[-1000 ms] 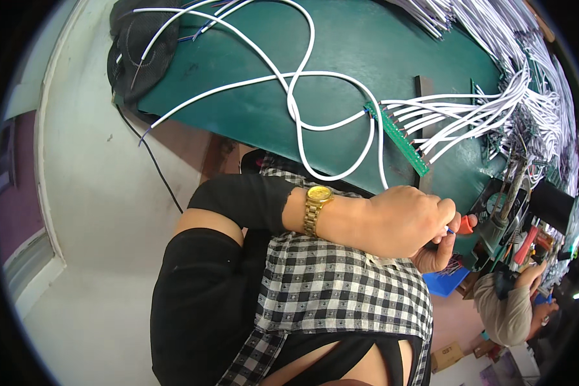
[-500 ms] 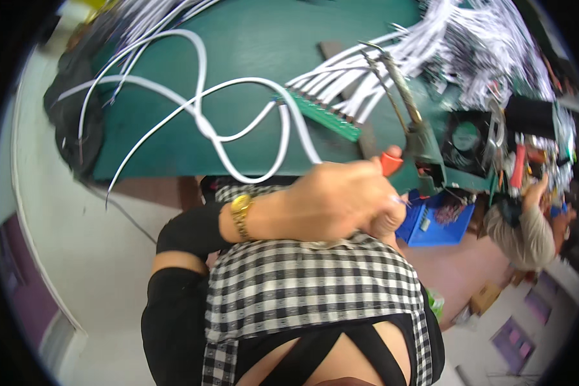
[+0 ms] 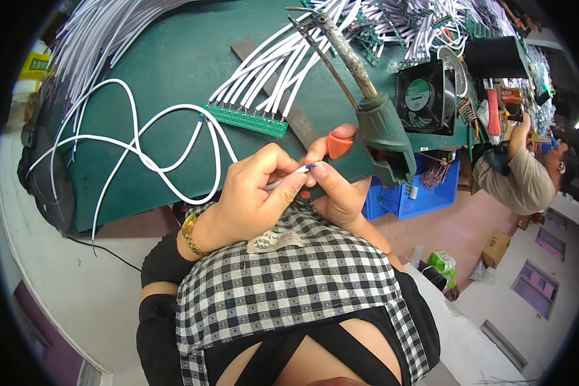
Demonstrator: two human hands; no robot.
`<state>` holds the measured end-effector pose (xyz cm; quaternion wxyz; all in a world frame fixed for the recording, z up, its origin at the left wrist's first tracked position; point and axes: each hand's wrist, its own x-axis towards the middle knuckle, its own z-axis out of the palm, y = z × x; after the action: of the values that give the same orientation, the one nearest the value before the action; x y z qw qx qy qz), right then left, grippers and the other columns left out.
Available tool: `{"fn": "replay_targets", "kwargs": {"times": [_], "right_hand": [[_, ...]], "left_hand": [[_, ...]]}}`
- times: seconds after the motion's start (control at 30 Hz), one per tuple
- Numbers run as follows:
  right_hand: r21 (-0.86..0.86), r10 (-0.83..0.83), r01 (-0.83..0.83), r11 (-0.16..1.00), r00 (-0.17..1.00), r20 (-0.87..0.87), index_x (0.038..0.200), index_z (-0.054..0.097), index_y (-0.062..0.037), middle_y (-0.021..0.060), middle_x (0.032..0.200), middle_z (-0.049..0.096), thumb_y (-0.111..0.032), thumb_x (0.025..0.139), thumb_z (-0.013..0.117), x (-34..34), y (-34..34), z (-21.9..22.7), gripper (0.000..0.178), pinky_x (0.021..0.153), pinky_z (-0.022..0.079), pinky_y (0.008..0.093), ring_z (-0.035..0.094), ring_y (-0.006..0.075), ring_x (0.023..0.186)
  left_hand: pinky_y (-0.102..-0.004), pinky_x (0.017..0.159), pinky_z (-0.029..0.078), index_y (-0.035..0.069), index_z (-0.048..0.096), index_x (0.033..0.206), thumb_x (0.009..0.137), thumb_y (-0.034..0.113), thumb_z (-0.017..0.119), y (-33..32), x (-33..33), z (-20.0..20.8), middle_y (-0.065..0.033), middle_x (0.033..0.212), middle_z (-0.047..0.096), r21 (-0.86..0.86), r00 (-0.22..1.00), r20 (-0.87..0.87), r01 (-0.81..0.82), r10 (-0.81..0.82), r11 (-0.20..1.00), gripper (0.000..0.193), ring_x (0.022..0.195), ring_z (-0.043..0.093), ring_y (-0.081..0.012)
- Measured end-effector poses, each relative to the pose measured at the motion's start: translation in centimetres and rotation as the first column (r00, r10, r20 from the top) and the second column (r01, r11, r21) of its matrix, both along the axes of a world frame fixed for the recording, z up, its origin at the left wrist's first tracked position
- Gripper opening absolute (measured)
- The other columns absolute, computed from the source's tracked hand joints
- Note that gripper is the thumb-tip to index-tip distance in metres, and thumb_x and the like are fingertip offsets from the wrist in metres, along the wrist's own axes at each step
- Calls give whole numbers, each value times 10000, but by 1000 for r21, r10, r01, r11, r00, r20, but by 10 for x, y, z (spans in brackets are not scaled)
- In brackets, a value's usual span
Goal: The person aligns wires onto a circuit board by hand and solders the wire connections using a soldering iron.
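Green worktop (image 3: 164, 67), near edge: white cable (image 3: 300, 170) held up by the person's two hands, left hand (image 3: 252, 194) with fingers closed around it near its end, right hand (image 3: 336, 186) with thumb and finger pinched at its blue wire tip (image 3: 311, 166).

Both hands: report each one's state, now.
Left hand: closed, holding a white cable near its end.
Right hand: closed, pinching the cable's blue wire tip.

Clock from view centre. 2: black square fan (image 3: 424, 98). 3: blue bin (image 3: 432, 204); farther out, co-worker (image 3: 521, 180) in beige top. Between 3 and 4: cardboard box (image 3: 495, 248). 4: green-white bag (image 3: 444, 265). 9: bunched dark fabric (image 3: 53, 199). 10: yellow-green package (image 3: 36, 64).
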<state>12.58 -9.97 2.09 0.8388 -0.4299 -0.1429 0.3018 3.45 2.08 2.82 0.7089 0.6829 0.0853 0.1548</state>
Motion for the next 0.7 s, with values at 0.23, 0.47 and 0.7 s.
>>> {"fn": "replay_targets", "kwargs": {"times": [0.23,0.47,0.7], "right_hand": [[111,206,-186,976,955,-213,1244,392,-18,140,856,590,12,787,642,2,-7,-6,522,585,472,237,560,128,629],[-152,90,-80,985,994,56,1226,399,-16,133,894,600,55,802,626,-4,-3,-13,487,600,494,246,590,148,681],[-332,17,73,940,965,260,1200,405,-5,146,846,586,37,831,598,-12,-10,-21,418,625,475,281,562,163,655]], "left_hand": [[-321,488,471,-4,565,948,827,83,672,3,-4,-22,-144,784,622,518,908,418,-207,-35,830,183,587,606,-271],[-316,459,430,20,600,846,725,16,710,9,-8,-25,-73,618,578,546,888,430,-402,166,735,163,501,561,-222],[-357,443,425,54,567,718,750,99,670,38,-20,-20,-92,568,564,863,788,-108,-228,606,451,117,479,557,-282]]}}
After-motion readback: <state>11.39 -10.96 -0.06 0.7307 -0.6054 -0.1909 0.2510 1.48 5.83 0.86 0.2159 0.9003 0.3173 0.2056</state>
